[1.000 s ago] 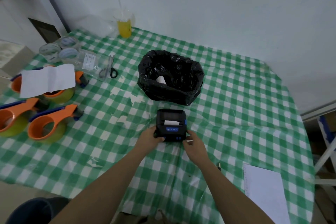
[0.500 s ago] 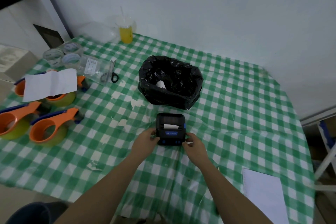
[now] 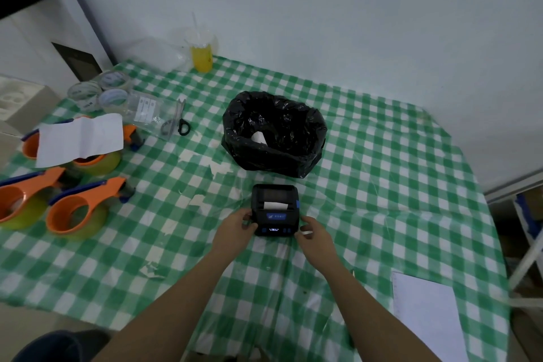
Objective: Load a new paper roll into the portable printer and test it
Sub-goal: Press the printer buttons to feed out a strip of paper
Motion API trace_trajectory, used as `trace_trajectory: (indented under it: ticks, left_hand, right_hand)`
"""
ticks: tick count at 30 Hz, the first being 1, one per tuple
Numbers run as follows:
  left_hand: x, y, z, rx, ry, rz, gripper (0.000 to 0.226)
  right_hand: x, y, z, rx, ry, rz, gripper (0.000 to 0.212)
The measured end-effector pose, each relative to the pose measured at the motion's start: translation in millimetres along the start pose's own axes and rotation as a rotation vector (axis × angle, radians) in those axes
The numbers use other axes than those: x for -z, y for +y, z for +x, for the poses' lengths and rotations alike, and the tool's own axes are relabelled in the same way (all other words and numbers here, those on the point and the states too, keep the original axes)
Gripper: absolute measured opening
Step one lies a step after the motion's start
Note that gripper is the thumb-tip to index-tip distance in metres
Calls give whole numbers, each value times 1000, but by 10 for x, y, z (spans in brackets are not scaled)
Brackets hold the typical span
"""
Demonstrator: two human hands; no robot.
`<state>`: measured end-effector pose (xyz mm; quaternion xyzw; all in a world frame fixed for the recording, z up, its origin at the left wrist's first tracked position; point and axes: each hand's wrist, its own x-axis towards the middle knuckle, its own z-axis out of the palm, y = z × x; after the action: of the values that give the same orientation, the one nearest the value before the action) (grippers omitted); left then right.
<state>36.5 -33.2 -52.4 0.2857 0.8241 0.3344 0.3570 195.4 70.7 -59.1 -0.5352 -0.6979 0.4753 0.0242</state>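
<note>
Our left hand [image 3: 236, 226] curls against the left side of the portable printer [image 3: 275, 209], fingers touching its edge; whether it truly grips, we cannot tell. Our right hand [image 3: 313, 233] sits at the printer's right front corner, loosely curled, pinching a small white bit. Printer: black, lid down, white paper strip [image 3: 275, 205] showing at the slot, small display lit. It sits on the green checked tablecloth [image 3: 382, 185], just in front of a black-bagged bin [image 3: 274, 132]. Orange tape dispensers [image 3: 79, 209] left, pale wall behind.
</note>
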Motion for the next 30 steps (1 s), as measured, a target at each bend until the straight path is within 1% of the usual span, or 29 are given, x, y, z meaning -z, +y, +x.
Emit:
trace_trajectory:
  ticks: [8,13,30]
  left_hand:
    - [10,-5,2,8,-2,-11,36]
    - [20,-28,6,30,17,-24,39]
    - [-13,-47,23,11,17,-47,35]
  right_hand:
    - [-47,-28,13,-10,54,35,48]
    - [-75,-61,21,-18,79,30,45]
    - [-37,-119,41,-28,79,-30,39]
